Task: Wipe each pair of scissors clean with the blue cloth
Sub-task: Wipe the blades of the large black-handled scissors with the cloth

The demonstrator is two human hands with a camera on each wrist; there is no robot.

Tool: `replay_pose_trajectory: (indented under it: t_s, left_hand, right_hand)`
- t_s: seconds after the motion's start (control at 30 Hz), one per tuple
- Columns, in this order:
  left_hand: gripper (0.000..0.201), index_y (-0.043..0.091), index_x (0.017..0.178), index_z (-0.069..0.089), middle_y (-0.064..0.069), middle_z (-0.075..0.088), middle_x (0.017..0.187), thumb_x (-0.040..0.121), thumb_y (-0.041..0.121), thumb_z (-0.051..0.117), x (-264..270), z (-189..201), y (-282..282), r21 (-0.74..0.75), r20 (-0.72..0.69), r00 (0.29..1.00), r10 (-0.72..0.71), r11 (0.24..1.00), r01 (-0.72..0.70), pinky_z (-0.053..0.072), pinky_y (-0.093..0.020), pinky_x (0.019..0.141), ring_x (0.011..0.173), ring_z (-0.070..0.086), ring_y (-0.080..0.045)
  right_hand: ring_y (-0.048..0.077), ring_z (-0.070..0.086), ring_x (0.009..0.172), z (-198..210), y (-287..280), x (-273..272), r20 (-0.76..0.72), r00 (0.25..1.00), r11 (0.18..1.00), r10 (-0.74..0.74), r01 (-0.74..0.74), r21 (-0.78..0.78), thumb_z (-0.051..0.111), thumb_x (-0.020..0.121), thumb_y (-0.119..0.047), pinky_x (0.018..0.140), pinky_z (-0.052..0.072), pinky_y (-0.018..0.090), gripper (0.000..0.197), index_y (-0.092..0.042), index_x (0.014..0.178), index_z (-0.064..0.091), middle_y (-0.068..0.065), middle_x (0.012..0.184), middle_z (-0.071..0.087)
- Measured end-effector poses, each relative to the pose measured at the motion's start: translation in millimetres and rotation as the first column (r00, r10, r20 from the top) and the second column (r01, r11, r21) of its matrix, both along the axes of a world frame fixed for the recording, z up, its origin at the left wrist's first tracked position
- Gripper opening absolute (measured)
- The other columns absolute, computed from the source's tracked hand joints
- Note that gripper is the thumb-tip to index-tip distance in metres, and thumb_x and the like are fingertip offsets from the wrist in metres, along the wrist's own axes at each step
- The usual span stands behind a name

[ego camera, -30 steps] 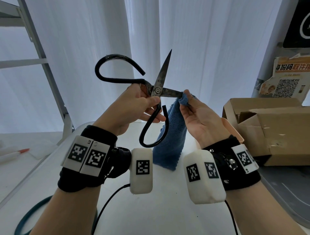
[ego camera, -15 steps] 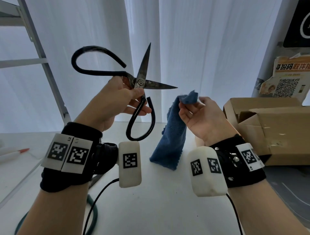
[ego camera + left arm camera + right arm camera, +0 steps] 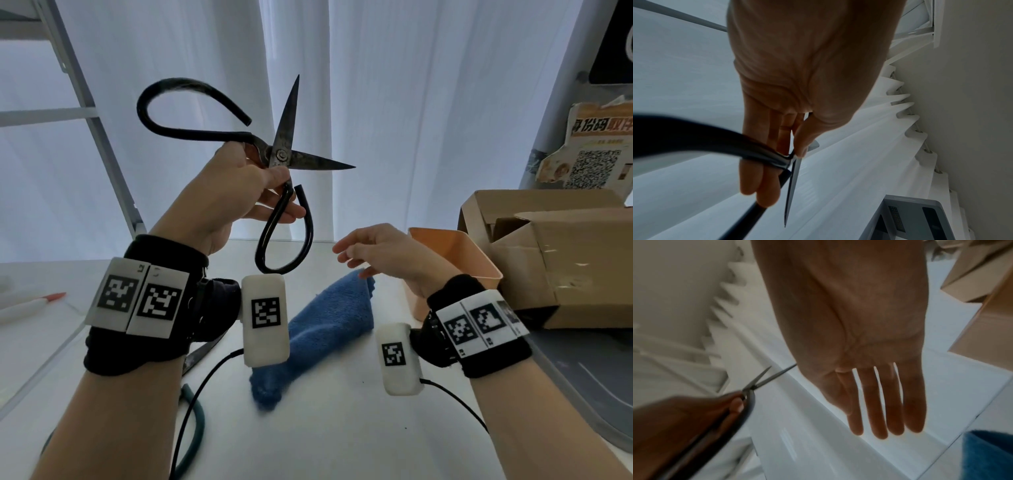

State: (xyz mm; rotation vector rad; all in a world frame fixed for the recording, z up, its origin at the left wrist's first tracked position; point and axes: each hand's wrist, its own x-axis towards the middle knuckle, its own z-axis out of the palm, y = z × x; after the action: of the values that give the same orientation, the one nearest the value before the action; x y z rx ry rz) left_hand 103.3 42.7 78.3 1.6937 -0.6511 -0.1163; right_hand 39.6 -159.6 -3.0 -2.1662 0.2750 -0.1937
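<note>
Scissors point(image 3: 284, 161) gripped by left hand point(image 3: 236, 192), right hand point(image 3: 383, 253) relaxed, blue cloth point(image 3: 322, 329) partly hidden.

Two scissors point(image 3: 281, 161), one blue cloth point(image 3: 325, 329), two boxes point(image 3: 565, 260).

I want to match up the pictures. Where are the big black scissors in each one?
Head view: black scissors upper middle, blades open, held up by the left hand.
Left wrist view: bottom middle, one blade pointing down past the fingers.
Right wrist view: lower left, blades open.
Shared landmark: the white curtain behind them in all three.
</note>
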Motion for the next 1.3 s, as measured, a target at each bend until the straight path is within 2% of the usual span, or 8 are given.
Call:
replay_pose_trajectory:
  t_s: [0.1, 0.27, 0.37, 0.47, 0.7, 1.03, 1.13, 1.3]
  left_hand:
    - [0.019, -0.001, 0.118, 0.052, -0.027, 0.067, 0.104, 0.101, 0.007, 0.055, 0, 0, 1, 0.009, 0.000, 1.000, 0.004, 1.000, -0.004, 0.061, -0.029, 0.062, 0.072, 0.076, -0.029]
    - [0.010, 0.002, 0.109, 0.052, -0.024, 0.067, 0.098, 0.101, 0.007, 0.055, 0, 0, 1, 0.025, -0.005, 1.000, 0.002, 1.000, -0.002, 0.062, -0.031, 0.063, 0.072, 0.076, -0.029]
    - [0.009, 0.002, 0.108, 0.052, -0.023, 0.068, 0.097, 0.101, 0.007, 0.055, 0, 0, 1, 0.037, -0.010, 1.000, -0.004, 0.999, 0.004, 0.062, -0.032, 0.064, 0.072, 0.076, -0.029]
    - [0.008, 0.002, 0.107, 0.053, -0.023, 0.067, 0.097, 0.101, 0.006, 0.055, 0, 0, 0, 0.045, -0.007, 1.000, -0.012, 0.999, 0.013, 0.062, -0.031, 0.063, 0.072, 0.076, -0.029]
    - [0.009, 0.001, 0.109, 0.053, -0.023, 0.066, 0.096, 0.101, 0.006, 0.054, 1, -1, 0, 0.057, -0.011, 1.000, -0.013, 0.998, 0.013, 0.061, -0.030, 0.061, 0.071, 0.076, -0.029]
    - [0.008, 0.001, 0.107, 0.054, -0.023, 0.067, 0.096, 0.101, 0.006, 0.054, 3, -2, 1, 0.043, -0.005, 1.000, -0.002, 0.999, 0.003, 0.062, -0.031, 0.062, 0.071, 0.076, -0.030]
    - [0.011, 0.000, 0.110, 0.054, -0.024, 0.067, 0.096, 0.101, 0.006, 0.054, 5, -2, 3, 0.038, -0.001, 1.000, 0.021, 0.999, -0.021, 0.062, -0.031, 0.061, 0.071, 0.076, -0.030]
    - [0.013, 0.001, 0.111, 0.052, -0.021, 0.067, 0.096, 0.100, 0.008, 0.056, 10, -2, 6, 0.044, 0.017, 0.998, 0.052, 0.998, -0.053, 0.060, -0.029, 0.058, 0.067, 0.075, -0.027]
  right_hand:
    - [0.006, 0.055, 0.081, -10, 3, 6, -0.078, 0.992, 0.988, 0.102, -0.110, -0.107, 0.050, 0.101, -0.012, 0.078, 0.044, 0.023, 0.027, -0.017, 0.117, 0.070, -0.010, 0.097, 0.063]
    - [0.015, 0.055, 0.109, -26, 6, 15, -0.285, 0.940, 0.946, 0.190, -0.253, -0.203, 0.046, 0.102, -0.015, 0.095, 0.046, 0.029, 0.033, -0.022, 0.129, 0.062, -0.005, 0.111, 0.056]
    - [0.018, 0.060, 0.102, -34, 3, 19, -0.322, 0.931, 0.942, 0.172, -0.251, -0.223, 0.046, 0.101, -0.014, 0.075, 0.053, 0.022, 0.035, -0.024, 0.133, 0.059, -0.002, 0.111, 0.057]
    - [0.013, 0.059, 0.088, -37, 0, 22, -0.319, 0.935, 0.928, 0.154, -0.248, -0.278, 0.049, 0.100, -0.015, 0.075, 0.050, 0.024, 0.039, -0.024, 0.137, 0.056, -0.003, 0.100, 0.061]
    - [0.002, 0.056, 0.070, -35, 2, 16, -0.307, 0.942, 0.894, 0.135, -0.250, -0.373, 0.069, 0.089, -0.040, 0.064, 0.042, 0.020, 0.014, -0.026, 0.087, 0.073, -0.015, 0.073, 0.062]
    - [0.004, 0.065, 0.088, -25, 3, 10, -0.357, 0.913, 0.887, 0.197, -0.321, -0.332, 0.079, 0.077, -0.048, 0.082, 0.051, 0.027, 0.022, -0.029, 0.087, 0.078, -0.014, 0.084, 0.073]
    - [0.007, 0.064, 0.084, -22, 0, 9, -0.273, 0.951, 0.912, 0.142, -0.233, -0.337, 0.081, 0.079, -0.030, 0.069, 0.049, 0.024, 0.007, -0.027, 0.080, 0.075, -0.012, 0.081, 0.070]
    - [0.008, 0.061, 0.080, -12, -9, 8, 0.132, 0.979, 0.973, -0.154, 0.173, -0.150, 0.076, 0.082, -0.027, 0.059, 0.041, 0.018, 0.010, -0.018, 0.082, 0.071, -0.005, 0.084, 0.068]
